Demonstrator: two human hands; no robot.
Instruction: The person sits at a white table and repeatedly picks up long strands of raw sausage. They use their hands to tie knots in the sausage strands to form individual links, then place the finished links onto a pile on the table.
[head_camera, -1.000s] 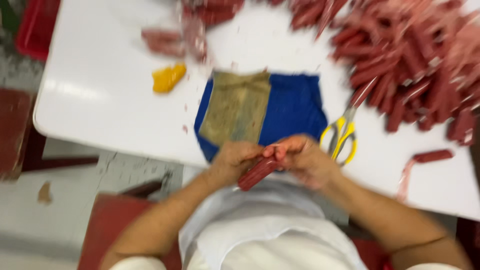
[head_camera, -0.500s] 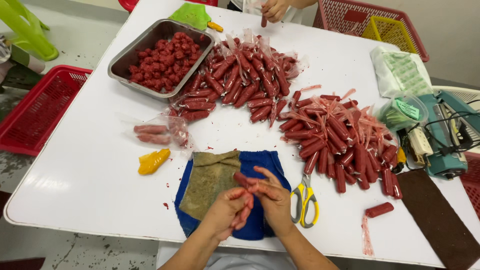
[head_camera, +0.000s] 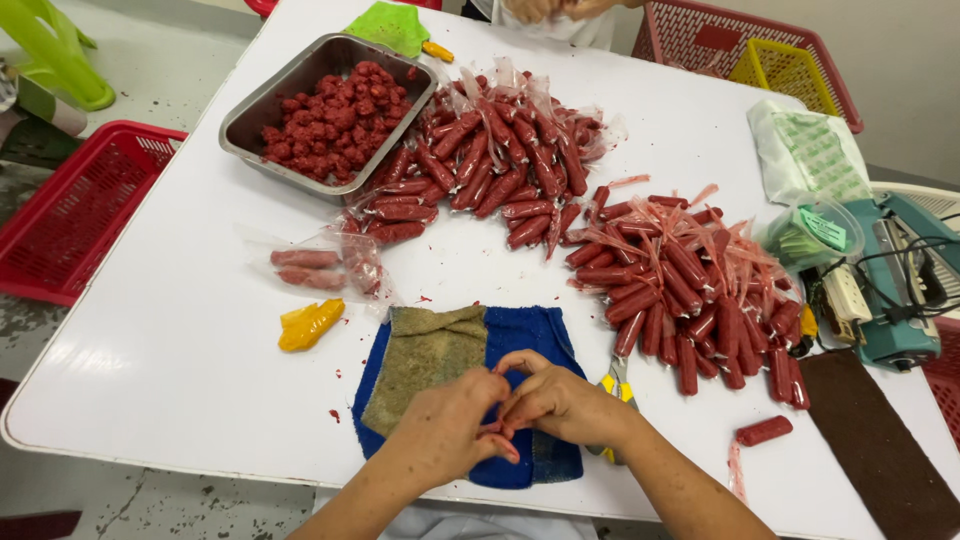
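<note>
Both hands meet low over the blue cloth (head_camera: 530, 335) at the near edge of the white counter (head_camera: 150, 350). The left hand (head_camera: 445, 425) and the right hand (head_camera: 560, 400) press fingertips together, curled nearly closed, pinching something small and red between them; what it is cannot be told. An olive rag (head_camera: 425, 355) lies on the left half of the blue cloth. Yellow-handled scissors (head_camera: 617, 385) lie just right of the cloth, partly under the right wrist. A lone red sausage (head_camera: 765, 430) lies further right, near a brown mat (head_camera: 880, 450). Left of the cloth sits a yellow lump (head_camera: 308, 323), and beyond it a clear bag (head_camera: 320, 265) with a few sausages. A heap of sausages (head_camera: 690, 300) in plastic sleeves fills the right middle, with a teal sealer (head_camera: 890, 290) beside it. Further off lies a second heap (head_camera: 490, 165), touching a steel tray (head_camera: 245, 125) of red meat. At the far edge another person's hands (head_camera: 555, 8) work, beside a red basket (head_camera: 770, 50)
</note>
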